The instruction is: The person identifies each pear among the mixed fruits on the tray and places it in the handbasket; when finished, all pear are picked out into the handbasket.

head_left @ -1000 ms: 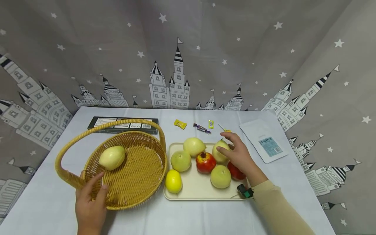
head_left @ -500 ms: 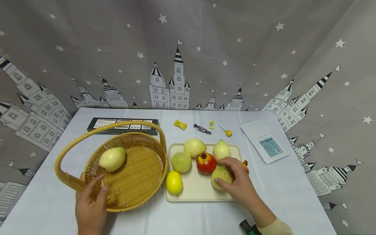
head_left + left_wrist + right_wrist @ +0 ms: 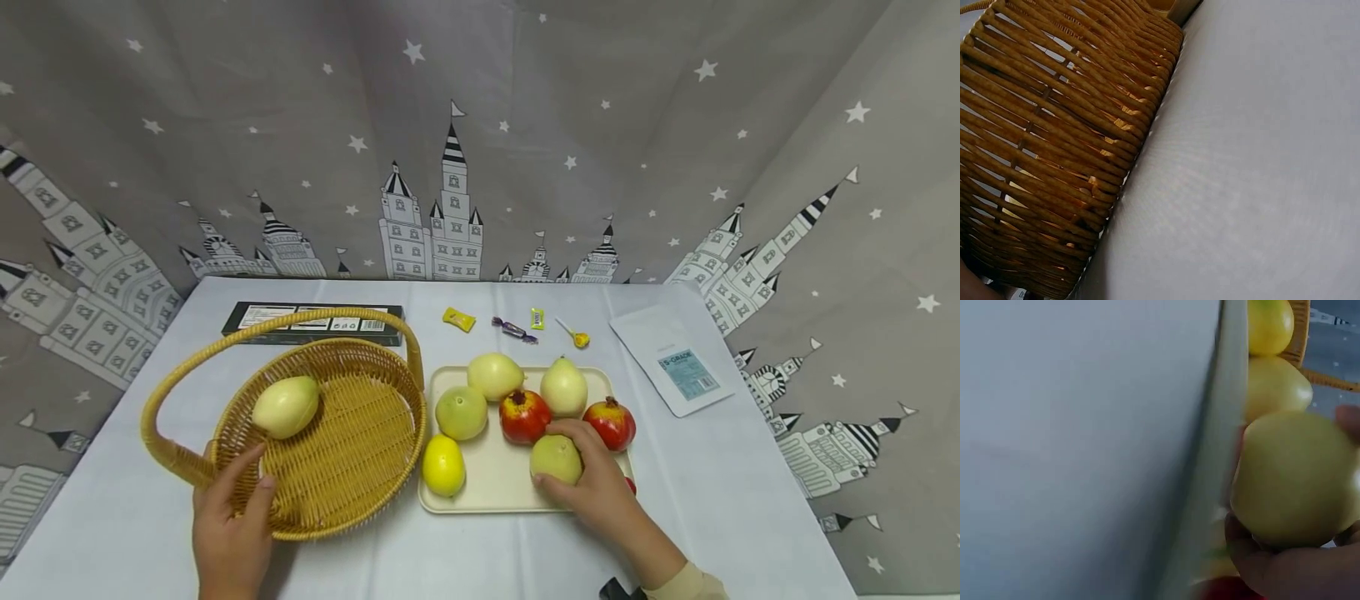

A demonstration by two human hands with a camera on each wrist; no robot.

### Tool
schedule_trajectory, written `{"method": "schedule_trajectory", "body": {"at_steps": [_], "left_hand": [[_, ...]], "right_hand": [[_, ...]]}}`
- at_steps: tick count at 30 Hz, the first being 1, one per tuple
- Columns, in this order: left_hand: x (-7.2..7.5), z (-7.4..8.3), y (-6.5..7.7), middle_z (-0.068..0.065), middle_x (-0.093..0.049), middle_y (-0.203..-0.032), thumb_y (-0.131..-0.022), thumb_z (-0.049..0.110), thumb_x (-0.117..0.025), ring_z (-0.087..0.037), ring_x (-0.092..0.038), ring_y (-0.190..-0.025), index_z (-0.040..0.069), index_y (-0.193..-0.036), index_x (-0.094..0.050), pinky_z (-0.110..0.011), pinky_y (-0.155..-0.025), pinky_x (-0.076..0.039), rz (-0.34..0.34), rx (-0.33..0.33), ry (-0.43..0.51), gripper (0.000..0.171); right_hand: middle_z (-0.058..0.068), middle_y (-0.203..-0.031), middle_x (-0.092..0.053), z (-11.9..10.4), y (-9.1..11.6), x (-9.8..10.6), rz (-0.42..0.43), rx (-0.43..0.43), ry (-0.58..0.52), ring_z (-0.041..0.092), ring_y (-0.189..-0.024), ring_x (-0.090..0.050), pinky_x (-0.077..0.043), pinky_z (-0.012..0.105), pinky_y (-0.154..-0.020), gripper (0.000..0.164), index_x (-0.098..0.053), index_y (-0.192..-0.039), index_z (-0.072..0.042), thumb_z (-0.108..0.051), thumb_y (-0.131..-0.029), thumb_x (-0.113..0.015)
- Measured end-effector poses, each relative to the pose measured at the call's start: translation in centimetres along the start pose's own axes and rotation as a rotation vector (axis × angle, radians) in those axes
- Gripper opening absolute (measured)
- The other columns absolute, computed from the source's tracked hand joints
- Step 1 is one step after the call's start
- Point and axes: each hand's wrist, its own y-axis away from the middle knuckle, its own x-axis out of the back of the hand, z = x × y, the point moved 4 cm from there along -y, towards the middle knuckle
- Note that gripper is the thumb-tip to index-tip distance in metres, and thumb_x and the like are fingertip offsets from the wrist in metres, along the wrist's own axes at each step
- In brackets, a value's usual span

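My left hand [image 3: 232, 521] grips the near-left rim of a wicker basket [image 3: 352, 450], thumb and fingers over its edge. Inside the basket, a pale yellow-green oval fruit [image 3: 286, 407] lies at the left. My right hand [image 3: 600, 492] holds a round pale green fruit [image 3: 556, 460] at the front right of the cream tray [image 3: 495, 492], thumb on the near side and fingers behind. In the right wrist view, the fruit [image 3: 1291, 481] sits between thumb and fingers. The left wrist view shows mostly the basket's woven side [image 3: 1066, 125].
Also on the tray are a yellow lemon [image 3: 443, 467], a green round fruit [image 3: 461, 412], pale fruits [image 3: 495, 377] and pomegranates [image 3: 525, 417], one [image 3: 610, 423] at the right edge. Behind lie wrapped candies [image 3: 514, 330], a lollipop [image 3: 579, 338], a black box [image 3: 315, 336] and a white pouch [image 3: 678, 367].
My right hand has come from above the back-right pale fruit to the front round fruit, now gripped and shifted slightly left. The right pomegranate has come into view. The left hand stays on the basket.
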Motion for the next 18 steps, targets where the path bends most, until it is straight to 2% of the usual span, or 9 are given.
{"method": "schedule_trajectory", "body": {"at_steps": [3,5,8,11,14,18], "left_hand": [[0.2,0.1,0.0,0.004,-0.034,-0.154,-0.094,0.014,-0.060,-0.011,-0.015,-0.143,0.019,-0.131,-0.062,-0.040,-0.114,-0.012,0.006,0.004,-0.003,0.038],[0.2,0.1,0.0,0.003,-0.034,-0.154,-0.094,0.014,-0.060,-0.012,-0.016,-0.143,0.019,-0.131,-0.062,-0.040,-0.114,-0.013,0.009,0.011,-0.006,0.038],[0.2,0.1,0.1,0.003,-0.033,-0.154,-0.094,0.013,-0.059,-0.012,-0.016,-0.143,0.019,-0.132,-0.061,-0.040,-0.115,-0.012,0.010,0.018,-0.013,0.038],[0.1,0.2,0.1,0.003,-0.031,-0.155,-0.094,0.013,-0.059,-0.011,-0.014,-0.143,0.019,-0.132,-0.061,-0.037,-0.115,-0.010,0.006,0.013,-0.016,0.038],[0.0,0.2,0.0,0.003,-0.030,-0.155,-0.094,0.013,-0.059,-0.010,-0.012,-0.143,0.018,-0.132,-0.061,-0.037,-0.115,-0.009,0.005,0.006,-0.010,0.038],[-0.1,0.2,0.0,0.002,-0.030,-0.155,-0.094,0.015,-0.059,-0.013,-0.012,-0.144,0.018,-0.131,-0.061,-0.045,-0.115,-0.010,-0.004,-0.002,-0.008,0.038]], "right_hand": [[-0.011,-0.126,-0.051,-2.2,-0.6,0.5,0.001,0.072,-0.022,0.013,-0.116,-0.047,-0.041,0.046,-0.098,0.059,-0.058,-0.123,-0.022,-0.021,-0.071,-0.086],[-0.010,-0.126,-0.052,-4.5,-1.4,0.6,-0.015,0.145,-0.044,0.014,-0.117,-0.048,-0.042,0.046,-0.098,0.058,-0.058,-0.123,-0.021,-0.020,-0.072,-0.086],[-0.011,-0.127,-0.052,-8.2,-2.7,-0.2,-0.069,0.252,-0.086,0.014,-0.119,-0.047,-0.042,0.043,-0.099,0.055,-0.058,-0.123,-0.020,-0.023,-0.074,-0.084],[-0.013,-0.128,-0.051,-12.4,-4.4,-2.6,-0.177,0.352,-0.110,0.010,-0.118,-0.047,-0.045,0.037,-0.095,0.053,-0.058,-0.122,-0.025,-0.030,-0.075,-0.082],[-0.015,-0.126,-0.051,-16.4,-6.3,-6.0,-0.296,0.442,-0.097,0.005,-0.113,-0.049,-0.048,0.029,-0.088,0.053,-0.058,-0.122,-0.027,-0.037,-0.075,-0.082],[-0.017,-0.125,-0.050,-20.4,-9.0,-11.0,-0.421,0.498,0.024,-0.002,-0.109,-0.047,-0.044,0.018,-0.084,0.057,-0.058,-0.126,-0.027,-0.046,-0.076,-0.078]]}}
